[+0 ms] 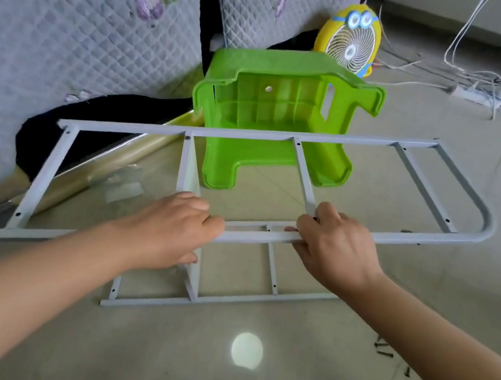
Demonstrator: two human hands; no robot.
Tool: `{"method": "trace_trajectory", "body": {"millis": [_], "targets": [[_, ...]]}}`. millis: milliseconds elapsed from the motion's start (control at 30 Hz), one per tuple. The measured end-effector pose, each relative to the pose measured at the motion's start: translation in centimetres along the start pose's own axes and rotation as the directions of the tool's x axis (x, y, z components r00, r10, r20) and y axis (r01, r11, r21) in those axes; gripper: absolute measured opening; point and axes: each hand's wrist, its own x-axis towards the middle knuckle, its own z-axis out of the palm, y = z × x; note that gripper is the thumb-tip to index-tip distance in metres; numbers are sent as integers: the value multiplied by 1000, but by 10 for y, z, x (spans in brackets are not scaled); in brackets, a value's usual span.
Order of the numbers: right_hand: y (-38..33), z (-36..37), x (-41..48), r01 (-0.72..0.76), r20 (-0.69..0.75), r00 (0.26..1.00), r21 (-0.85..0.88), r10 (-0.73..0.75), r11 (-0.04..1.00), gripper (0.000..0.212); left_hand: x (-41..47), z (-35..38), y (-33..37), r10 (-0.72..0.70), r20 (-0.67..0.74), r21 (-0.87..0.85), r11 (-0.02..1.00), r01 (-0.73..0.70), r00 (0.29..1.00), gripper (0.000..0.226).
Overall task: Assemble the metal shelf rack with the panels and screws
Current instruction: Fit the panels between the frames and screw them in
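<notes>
A grey metal ladder-like side frame (252,135) with several cross bars and a rounded right end is held above the floor. My left hand (175,227) grips its near rail beside a cross bar. My right hand (336,248) grips the same rail further right, its fingers curled round the bar. A second grey frame (223,300) lies flat on the floor beneath. A pale panel (194,275) stands between the two frames, partly hidden by my left hand. Black screws (383,349) lie loose on the floor at the right.
A green plastic stool (276,110) lies on its side behind the frame. A yellow cartoon fan (352,40) stands further back, with white cables and a power strip (473,93) at the far right. A quilted mattress (70,24) and a rolled clear sheet (106,164) are at the left.
</notes>
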Motion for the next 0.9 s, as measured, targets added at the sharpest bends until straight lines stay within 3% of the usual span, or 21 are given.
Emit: {"method": "trace_trajectory", "body": {"millis": [67,167,233,300,367,433,500,567,633,700,767,800,900], "targets": [[-4,-3,-2,-19,30,999,27,18,999,15,0,3,-1,-12,-3,-9,1000,12,1000,67],[-2,-6,-1,4,50,999,104,-9,995,25,2,-9,6,-50,105,15,999,48,993,53],[4,-8,-5,56,74,995,153,-68,987,32,8,-11,14,-173,89,-1,985,174,981,47],[17,-11,-17,84,22,996,174,-89,981,42,18,-12,32,-207,-32,-79,976,204,978,46],[39,-19,-36,48,-20,999,159,-45,986,49,39,-6,46,-159,-211,-101,985,141,964,37],[68,-28,-66,-15,35,999,148,10,989,54,74,-11,69,-74,-329,-99,994,43,941,30],[97,-33,-108,-134,135,984,123,118,983,58,114,-14,99,-1,-431,-72,997,-34,902,25],[122,-33,-158,-354,201,922,99,330,930,55,154,-13,136,90,-527,-41,991,-131,845,15],[141,-33,-211,-596,256,787,80,561,799,47,185,-6,181,209,-583,-16,963,-268,785,13],[158,-33,-268,-821,355,527,-19,772,570,39,206,8,229,308,-532,-58,916,-396,789,18],[168,-32,-324,-946,442,205,-141,873,293,39,221,19,274,355,-380,-146,889,-435,854,22],[169,-31,-349,-967,445,82,-182,892,180,41,226,24,294,361,-275,-185,890,-418,891,26],[166,-30,-399,-956,408,-172,-288,896,-52,45,239,55,344,362,107,-254,910,-327,926,32]]}}
